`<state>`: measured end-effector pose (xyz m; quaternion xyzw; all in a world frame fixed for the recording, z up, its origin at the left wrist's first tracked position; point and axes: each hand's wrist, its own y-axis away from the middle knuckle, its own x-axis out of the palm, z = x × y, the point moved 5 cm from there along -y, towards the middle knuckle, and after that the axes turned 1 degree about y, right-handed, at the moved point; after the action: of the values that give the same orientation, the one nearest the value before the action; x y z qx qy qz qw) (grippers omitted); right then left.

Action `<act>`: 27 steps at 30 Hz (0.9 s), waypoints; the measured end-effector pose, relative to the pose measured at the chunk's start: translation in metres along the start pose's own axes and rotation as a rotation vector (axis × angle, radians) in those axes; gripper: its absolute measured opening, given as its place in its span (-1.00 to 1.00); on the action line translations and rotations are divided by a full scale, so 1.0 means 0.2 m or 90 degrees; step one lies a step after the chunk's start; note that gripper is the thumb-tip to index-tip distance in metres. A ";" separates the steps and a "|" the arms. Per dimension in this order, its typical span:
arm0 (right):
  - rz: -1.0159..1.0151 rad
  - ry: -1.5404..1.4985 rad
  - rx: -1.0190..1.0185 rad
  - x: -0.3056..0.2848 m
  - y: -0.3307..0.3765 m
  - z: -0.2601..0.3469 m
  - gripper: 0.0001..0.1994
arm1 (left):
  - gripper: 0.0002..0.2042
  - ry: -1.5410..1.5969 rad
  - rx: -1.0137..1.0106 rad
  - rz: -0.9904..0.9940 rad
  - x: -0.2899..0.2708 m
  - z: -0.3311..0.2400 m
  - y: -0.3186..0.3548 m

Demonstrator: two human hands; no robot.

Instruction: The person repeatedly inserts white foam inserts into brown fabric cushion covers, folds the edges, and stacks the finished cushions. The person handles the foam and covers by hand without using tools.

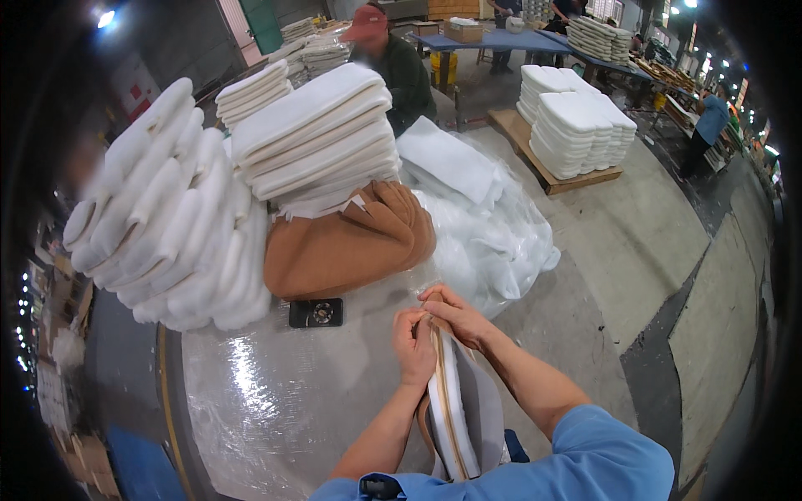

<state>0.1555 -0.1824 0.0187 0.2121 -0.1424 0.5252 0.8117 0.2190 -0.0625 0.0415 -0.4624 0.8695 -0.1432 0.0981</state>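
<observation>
White foam inside a tan fabric cover makes up the long, narrow cushion [455, 409] that stands on edge between the person's forearms, its top end up at the fingertips and its lower end dropping out of sight near the blue sleeves at the bottom of the view. The foam shows as a pale strip along the open side, edged by a thin tan seam line, while a greyish-brown flap of the cover hangs to the right of it. The left hand [413, 346] has its fingers curled tight around the top left edge of the cover, pinching the fabric. The right hand [455, 316] lies over the very top, fingers bent and closed on the cover's upper corner, touching the left hand's fingertips. Just beyond the fingers, on the table [276, 392] wrapped in shiny clear plastic film, lies a small black device [316, 312]. Farther past the fingers sits a heap of tan covers [347, 246], with a stack of white foam pads [313, 138] resting on it, and a leaning pile of white pads [163, 221] to the left of that. To the right of the fingers, crumpled clear plastic sheeting [489, 238] spills over the table edge.
</observation>
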 end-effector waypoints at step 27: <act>-0.115 0.160 -0.112 0.02 -0.14 -0.05 -0.73 | -0.25 0.217 -0.583 0.219 -0.84 -0.44 1.66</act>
<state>0.1832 -0.1850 0.0063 0.0846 -0.0658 0.4579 0.8825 0.0273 0.2676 0.0171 -0.2783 0.9102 0.1968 -0.2353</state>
